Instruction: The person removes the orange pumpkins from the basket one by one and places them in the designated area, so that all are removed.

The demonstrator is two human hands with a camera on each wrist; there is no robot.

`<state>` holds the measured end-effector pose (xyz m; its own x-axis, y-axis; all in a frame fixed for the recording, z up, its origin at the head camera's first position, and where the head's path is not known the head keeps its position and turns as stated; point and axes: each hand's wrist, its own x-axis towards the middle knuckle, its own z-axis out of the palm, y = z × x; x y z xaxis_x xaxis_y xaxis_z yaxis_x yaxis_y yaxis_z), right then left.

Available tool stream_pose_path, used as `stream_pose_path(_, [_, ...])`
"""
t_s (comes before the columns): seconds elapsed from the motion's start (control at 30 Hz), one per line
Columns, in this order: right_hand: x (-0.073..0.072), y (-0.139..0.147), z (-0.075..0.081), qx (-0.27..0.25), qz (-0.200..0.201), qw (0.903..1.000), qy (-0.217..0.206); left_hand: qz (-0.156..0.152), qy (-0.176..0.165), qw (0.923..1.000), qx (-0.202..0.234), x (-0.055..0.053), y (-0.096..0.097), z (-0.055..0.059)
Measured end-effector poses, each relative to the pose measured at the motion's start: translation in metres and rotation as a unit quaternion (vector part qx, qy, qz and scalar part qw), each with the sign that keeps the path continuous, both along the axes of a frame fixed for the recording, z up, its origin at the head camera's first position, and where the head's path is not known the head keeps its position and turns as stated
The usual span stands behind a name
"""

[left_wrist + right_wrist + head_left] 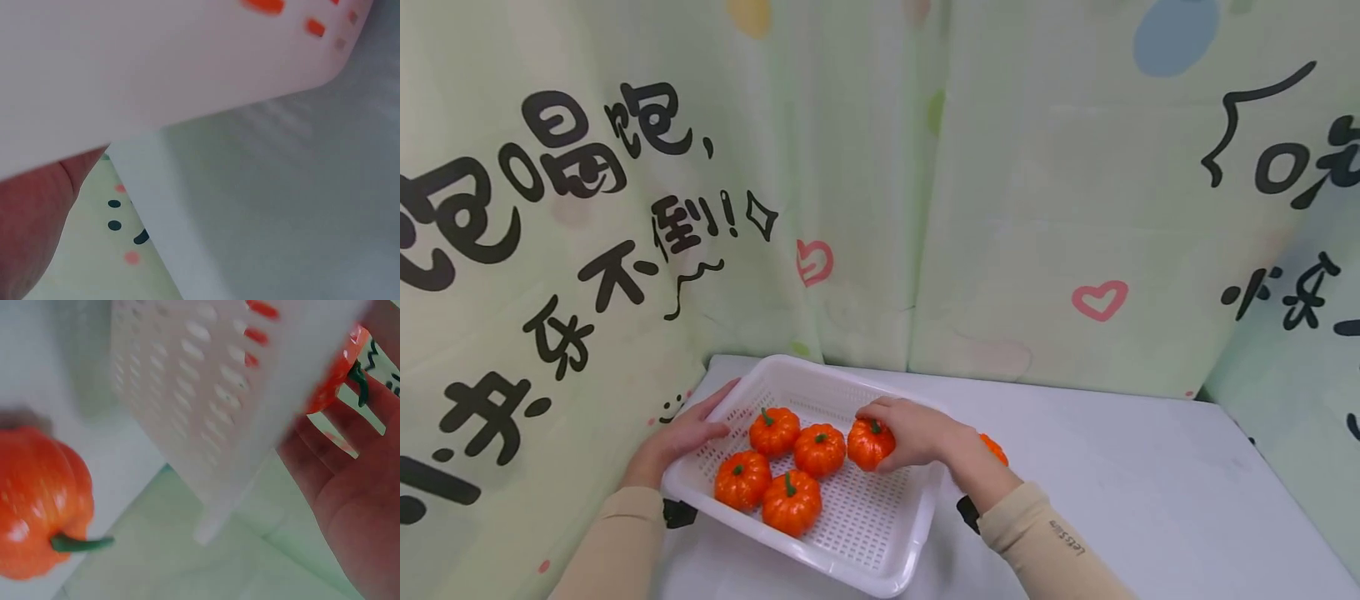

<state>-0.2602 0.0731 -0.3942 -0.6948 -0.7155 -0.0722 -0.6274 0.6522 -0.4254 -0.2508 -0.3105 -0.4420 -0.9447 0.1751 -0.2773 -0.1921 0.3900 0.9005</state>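
Printed curtain (1015, 208) behind white table (1112, 492). White basket (850, 571), long axis slanting left to near right. Left hand (688, 433) grips its left side; right hand (917, 429) holds one pumpkin (867, 446) within the rim, just right of four others (792, 504) inside; whether it touches the bottom, can't tell. Loose pumpkin (44, 500) on the table, right of the basket, nearer the right hand.

- Pale green curtains (1015, 175) hung before me, behind and beside a white table (1112, 483).
- Black lettering (606, 260) crossed the fabric at left and right.
- Two pink hearts (1100, 302) sat below a blue oval (1177, 35) and a yellow patch (751, 15).
- A small smiling face (114, 225) showed near the table's edge.
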Motion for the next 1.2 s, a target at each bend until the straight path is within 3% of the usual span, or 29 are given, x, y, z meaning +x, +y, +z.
stream_pose_path(0.3, [-0.004, 0.026, 0.041, -0.020, -0.031, 0.9991, 0.019, 0.002, -0.006, 1.0000, 0.007, 0.001, 0.001, 0.001])
stream_pose_path(0.57, [-0.005, 0.056, 0.059, -0.033, -0.072, 0.9967, 0.014, -0.002, -0.007, 0.9998, 0.019, 0.000, 0.001, -0.001])
stream_pose_path(0.9, [-0.008, 0.107, 0.054, -0.054, -0.124, 0.9907, 0.013, 0.000, -0.007, 0.9995, 0.030, 0.002, 0.001, 0.000])
stream_pose_path(1.2, [-0.002, 0.143, 0.036, -0.044, -0.159, 0.9863, 0.007, 0.003, -0.011, 0.9998, 0.016, 0.004, 0.002, 0.001])
